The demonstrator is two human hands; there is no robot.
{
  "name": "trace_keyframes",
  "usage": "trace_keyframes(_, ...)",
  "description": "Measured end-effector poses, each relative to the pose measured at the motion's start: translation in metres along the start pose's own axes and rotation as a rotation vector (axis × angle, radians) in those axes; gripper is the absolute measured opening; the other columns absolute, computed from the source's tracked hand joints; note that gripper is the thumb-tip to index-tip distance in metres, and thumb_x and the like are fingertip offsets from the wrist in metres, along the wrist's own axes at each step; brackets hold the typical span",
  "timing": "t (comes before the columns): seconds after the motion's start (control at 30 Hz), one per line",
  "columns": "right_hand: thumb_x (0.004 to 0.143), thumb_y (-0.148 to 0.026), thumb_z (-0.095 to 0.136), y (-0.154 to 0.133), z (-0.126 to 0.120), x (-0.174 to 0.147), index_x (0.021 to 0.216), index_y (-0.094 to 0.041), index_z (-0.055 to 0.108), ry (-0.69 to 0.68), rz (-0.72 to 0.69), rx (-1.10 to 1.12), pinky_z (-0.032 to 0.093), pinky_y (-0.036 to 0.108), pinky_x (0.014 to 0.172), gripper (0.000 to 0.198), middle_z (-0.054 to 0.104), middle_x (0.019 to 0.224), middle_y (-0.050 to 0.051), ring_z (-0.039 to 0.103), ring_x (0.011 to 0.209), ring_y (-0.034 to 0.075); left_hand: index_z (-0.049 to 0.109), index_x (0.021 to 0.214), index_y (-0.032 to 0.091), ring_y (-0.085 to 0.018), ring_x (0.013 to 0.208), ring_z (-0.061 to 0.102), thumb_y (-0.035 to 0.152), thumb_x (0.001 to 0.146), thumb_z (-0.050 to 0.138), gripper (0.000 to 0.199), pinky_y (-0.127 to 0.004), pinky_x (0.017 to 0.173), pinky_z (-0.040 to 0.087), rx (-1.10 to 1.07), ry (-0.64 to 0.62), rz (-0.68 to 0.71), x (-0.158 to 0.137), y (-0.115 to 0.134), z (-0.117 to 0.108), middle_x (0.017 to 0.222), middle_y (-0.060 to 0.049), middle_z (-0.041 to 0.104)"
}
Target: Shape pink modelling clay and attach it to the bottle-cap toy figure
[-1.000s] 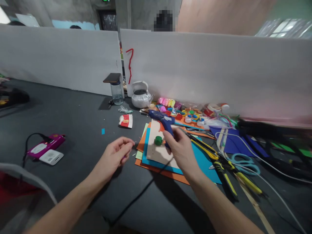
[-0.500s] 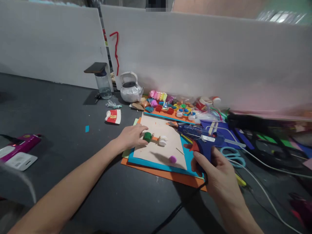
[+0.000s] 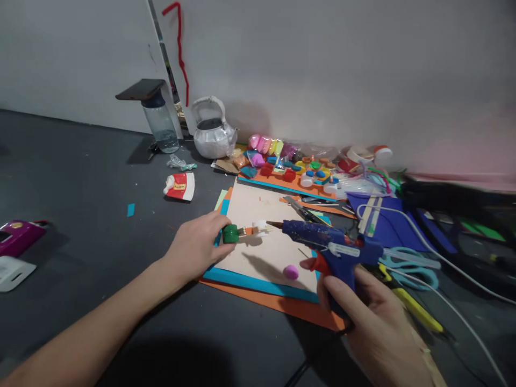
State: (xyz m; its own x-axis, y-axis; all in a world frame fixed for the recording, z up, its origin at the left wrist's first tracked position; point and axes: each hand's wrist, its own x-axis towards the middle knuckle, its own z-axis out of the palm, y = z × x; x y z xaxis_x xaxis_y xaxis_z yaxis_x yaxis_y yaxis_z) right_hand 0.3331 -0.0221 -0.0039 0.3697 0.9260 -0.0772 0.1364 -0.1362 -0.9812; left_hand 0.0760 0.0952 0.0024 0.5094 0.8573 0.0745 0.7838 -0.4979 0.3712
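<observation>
Between thumb and fingers, my left hand point(image 3: 199, 242) pinches the green round end point(image 3: 231, 234) of a small craft piece. An orange strip point(image 3: 250, 231) joins that end to white round parts point(image 3: 261, 228). My right hand point(image 3: 363, 306) grips a blue hot glue gun point(image 3: 322, 239), a finger at its red trigger point(image 3: 320, 264). The gun's nozzle points left, right at the white parts; whether it touches them I cannot tell. Below lies a cream sheet point(image 3: 258, 258) on blue and orange sheets. A purple ball point(image 3: 291, 272) rests on the cream sheet.
Small coloured craft pieces stand on an orange board point(image 3: 282, 185) at the back. Light blue scissors point(image 3: 411, 269), a yellow-handled tool point(image 3: 419, 312) and white cable point(image 3: 451, 306) lie at right. A foil-like kettle point(image 3: 213, 140), water bottle point(image 3: 161, 129) and crumpled paper cup point(image 3: 180, 186) stand left.
My left hand has closed on the green end and raised the craft piece slightly. The glue gun has moved left, its nozzle now at the white parts. The view has shifted.
</observation>
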Motion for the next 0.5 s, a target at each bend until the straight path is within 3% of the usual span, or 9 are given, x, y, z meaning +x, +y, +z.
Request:
trace_keyframes(0.2,0.071,-0.048,0.078,0.000,0.009,-0.008,0.070,-0.021,0.070,0.043,-0.020,-0.137,0.052,0.019,0.047,0.028,0.071,0.064,0.002,0.062,0.053,0.015,0.062,0.100,0.018,-0.021,0.084,0.063,0.032,0.090,0.064,0.017,-0.029,0.063,0.039,0.175,0.225,0.067,-0.013,-0.005,0.005,0.088,-0.003,0.063)
trace_keyframes(0.5,0.082,-0.045,0.067,-0.012,0.010,-0.008,0.071,-0.024,0.071,-0.059,-0.029,-0.364,0.056,0.021,0.049,0.025,0.070,0.060,0.001,0.069,0.055,0.020,0.063,0.099,0.018,-0.020,0.076,0.061,0.028,0.091,0.063,0.013,-0.029,0.058,0.038,0.259,0.200,0.150,-0.018,-0.007,0.006,0.083,-0.002,0.063)
